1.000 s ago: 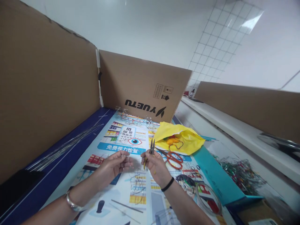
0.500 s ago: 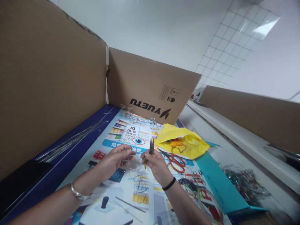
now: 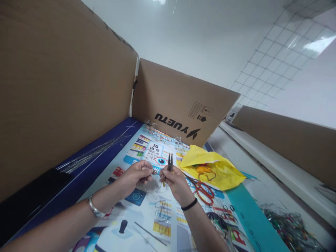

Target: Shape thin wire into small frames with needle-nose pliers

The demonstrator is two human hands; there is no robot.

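Note:
Near the middle of the view, my right hand [image 3: 173,180] is closed around small pliers [image 3: 170,164] with dark jaws pointing up and a yellow handle below. Just left of it, my left hand [image 3: 140,176] has its thumb and fingers pinched together on thin wire [image 3: 154,172], whose shape is hard to make out. The two hands are close but apart. Below them, bent wire pieces [image 3: 162,211] lie on the printed poster [image 3: 147,224]. Red-handled scissors [image 3: 204,192] rest to the right of my right hand, partly by a yellow bag [image 3: 217,169].
Long straight wires [image 3: 97,152] lie at the left on blue cloth. Cardboard walls [image 3: 181,101] stand at the left and back. A tangled wire heap [image 3: 294,224] is at the right, beyond a turquoise strip [image 3: 254,217]. Small wire pieces [image 3: 178,141] sit at the poster's far edge.
The view has shifted, so the surroundings appear further right. My left hand's fingers have closed from a looser spread into a pinch. My right hand still holds the pliers.

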